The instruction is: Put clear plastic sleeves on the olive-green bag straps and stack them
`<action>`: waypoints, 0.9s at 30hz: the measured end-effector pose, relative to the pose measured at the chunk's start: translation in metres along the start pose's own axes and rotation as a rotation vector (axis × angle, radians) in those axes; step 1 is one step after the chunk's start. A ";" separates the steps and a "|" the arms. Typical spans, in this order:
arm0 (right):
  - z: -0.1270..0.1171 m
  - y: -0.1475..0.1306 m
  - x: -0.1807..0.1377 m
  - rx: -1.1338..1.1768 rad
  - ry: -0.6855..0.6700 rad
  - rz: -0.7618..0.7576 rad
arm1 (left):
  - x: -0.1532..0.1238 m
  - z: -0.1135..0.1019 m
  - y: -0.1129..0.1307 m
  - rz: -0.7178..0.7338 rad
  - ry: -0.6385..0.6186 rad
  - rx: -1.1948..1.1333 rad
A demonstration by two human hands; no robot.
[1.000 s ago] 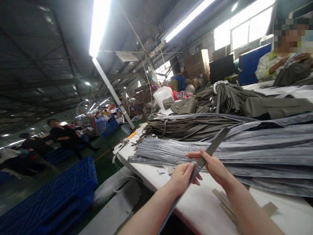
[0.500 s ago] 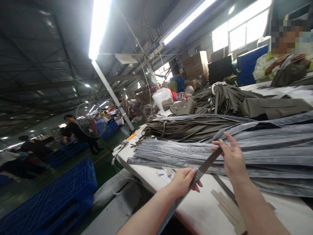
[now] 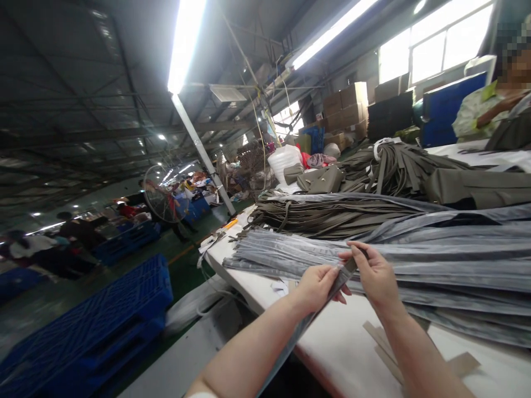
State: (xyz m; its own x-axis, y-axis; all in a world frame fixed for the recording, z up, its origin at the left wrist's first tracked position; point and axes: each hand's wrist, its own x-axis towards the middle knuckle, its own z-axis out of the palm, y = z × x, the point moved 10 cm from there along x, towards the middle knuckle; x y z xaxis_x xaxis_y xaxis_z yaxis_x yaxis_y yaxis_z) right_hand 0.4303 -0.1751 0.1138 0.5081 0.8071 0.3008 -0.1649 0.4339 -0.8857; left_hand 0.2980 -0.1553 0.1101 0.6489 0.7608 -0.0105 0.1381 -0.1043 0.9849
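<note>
A dark olive strap (image 3: 349,267), partly covered by a greyish plastic sleeve (image 3: 306,322), runs up from the lower middle to both hands. My left hand (image 3: 318,286) is closed around the sleeved part. Up at the strap's end, my right hand (image 3: 376,273) pinches the bare tip between thumb and fingers. Just behind the hands lies a broad layer of sleeved straps (image 3: 282,257) on the white table (image 3: 332,337). Beyond it sits a bundle of bare olive straps (image 3: 327,218).
Flat beige strips (image 3: 384,345) lie near my right forearm. Olive bags (image 3: 481,187) and a tied strap bundle (image 3: 398,160) are farther back. A co-worker (image 3: 481,113) is at the far right. Blue pallets (image 3: 95,320) and a standing fan (image 3: 160,193) are to the left.
My right hand has moved down and left, closer to my left hand, and its fingers have closed over the strap's tip. The camera view has turned slightly left.
</note>
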 end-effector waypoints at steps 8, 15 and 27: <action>0.037 0.016 -0.022 -0.025 -0.155 0.117 | 0.002 -0.011 0.000 0.040 0.053 -0.054; 0.041 0.012 -0.027 -0.093 -0.177 0.103 | -0.002 -0.013 -0.001 0.043 0.056 -0.079; 0.068 0.014 -0.042 0.045 -0.383 0.206 | -0.034 -0.002 0.019 0.075 -0.192 0.137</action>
State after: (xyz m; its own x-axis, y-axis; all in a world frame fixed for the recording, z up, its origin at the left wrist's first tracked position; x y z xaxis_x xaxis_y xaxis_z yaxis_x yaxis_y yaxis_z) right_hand 0.3493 -0.1759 0.1124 0.1120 0.9653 0.2359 -0.2709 0.2581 -0.9274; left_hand 0.2769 -0.1820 0.1299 0.7899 0.6130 0.0166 0.1757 -0.2521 0.9516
